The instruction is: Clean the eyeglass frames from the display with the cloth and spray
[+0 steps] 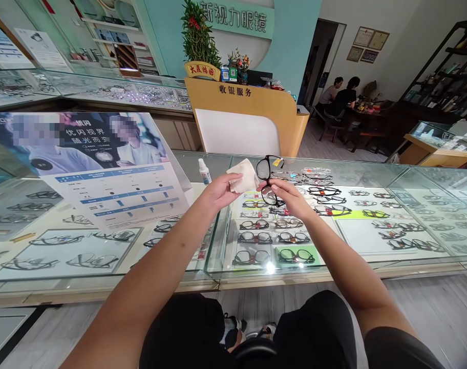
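Above the glass counter, my left hand [223, 189] is closed on a pale folded cloth [244, 177]. To its right, my right hand [289, 197] holds a pair of black-framed glasses [263, 169] by the lower lens and the bridge. The glasses are turned on end, one lens above the other. Cloth and glasses are side by side; whether their edges touch is hard to tell. A small white spray bottle [204, 171] stands upright behind my left hand.
Rows of glasses [255, 237] lie inside the glass display counter [226, 279]. A large printed sign [114, 174] stands at the left. Farther back are a cashier desk [291, 115] with a plant [198, 38] and two people [343, 97] seated at a table.
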Available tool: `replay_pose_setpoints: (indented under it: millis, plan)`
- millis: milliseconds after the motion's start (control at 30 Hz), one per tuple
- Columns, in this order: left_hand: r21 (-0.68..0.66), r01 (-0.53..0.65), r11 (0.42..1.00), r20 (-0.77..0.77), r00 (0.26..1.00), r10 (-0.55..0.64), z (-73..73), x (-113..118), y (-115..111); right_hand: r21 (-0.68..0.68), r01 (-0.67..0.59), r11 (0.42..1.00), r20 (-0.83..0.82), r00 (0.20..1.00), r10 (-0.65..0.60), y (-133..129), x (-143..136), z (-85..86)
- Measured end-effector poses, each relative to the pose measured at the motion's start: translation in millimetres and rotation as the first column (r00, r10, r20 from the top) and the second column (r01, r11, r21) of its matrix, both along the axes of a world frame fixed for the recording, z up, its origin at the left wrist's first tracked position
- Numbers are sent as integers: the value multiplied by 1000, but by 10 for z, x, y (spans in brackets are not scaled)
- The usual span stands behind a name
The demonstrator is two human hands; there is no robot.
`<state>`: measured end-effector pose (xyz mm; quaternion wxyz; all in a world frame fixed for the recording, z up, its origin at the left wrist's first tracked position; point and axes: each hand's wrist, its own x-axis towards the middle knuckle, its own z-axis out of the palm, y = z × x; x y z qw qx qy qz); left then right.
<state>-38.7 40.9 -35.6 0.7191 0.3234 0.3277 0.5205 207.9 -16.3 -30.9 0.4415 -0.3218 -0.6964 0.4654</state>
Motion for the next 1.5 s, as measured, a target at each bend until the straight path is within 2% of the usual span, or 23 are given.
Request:
replay_pose_setpoints:
  millis: [100,400,733,1000,1233,1400,1500]
  plan:
    - [10,33,999,-29,999,-33,8,8,-38,18,1,1000,1,1000,-1,4,7,6]
    - [-79,-95,992,-36,995,92,-21,40,-15,4,-13,1000,30,999,13,2,4,3]
    - [-143,-101,985,-45,994,95,-62,40,20,-2,-41,999,57,998,41,-6,-22,-21]
    - [55,-53,997,-12,998,54,4,89,-80,-15,-50,999,52,997,51,-20,-43,-26]
    - [97,-17,995,-30,999,20,56,102,-111,-7,-38,999,78,996,38,-24,-43,-16]
    - [129,5,992,30,1000,-9,50,94,-88,-12,-42,999,51,998,43,-30,-46,13]
    - [182,-15,983,-42,999,23,24,116,-105,-18,-53,998,35,998,53,-32,-44,14]
